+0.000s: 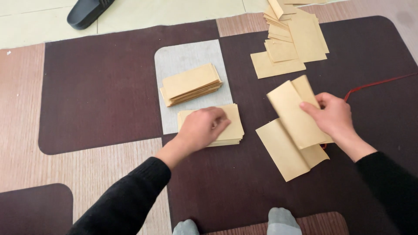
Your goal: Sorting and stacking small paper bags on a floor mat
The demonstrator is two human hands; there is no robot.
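Holding a folded tan paper sheet (292, 114) pinched in the right hand (333, 116), right of centre above a flat sheet (287, 152) on the dark rug (100, 87). Left hand (202, 127) rests fingers curled on the near stack (233, 128); best kept flat so edges stay square. Second stack (190, 83) sits just beyond, loose pile (289, 43) far right, red cord (374, 85) right. Open rug lies left.

The paper envelopes (296, 115) are all tan, and so are the stacks (191, 83). The rug (100, 91) has dark brown and light wood-striped blocks, plus one grey patch (187, 56). The sleeves (126, 200) are black, the slipper (87, 13) black, the string (374, 83) red, the socks (283, 219) grey
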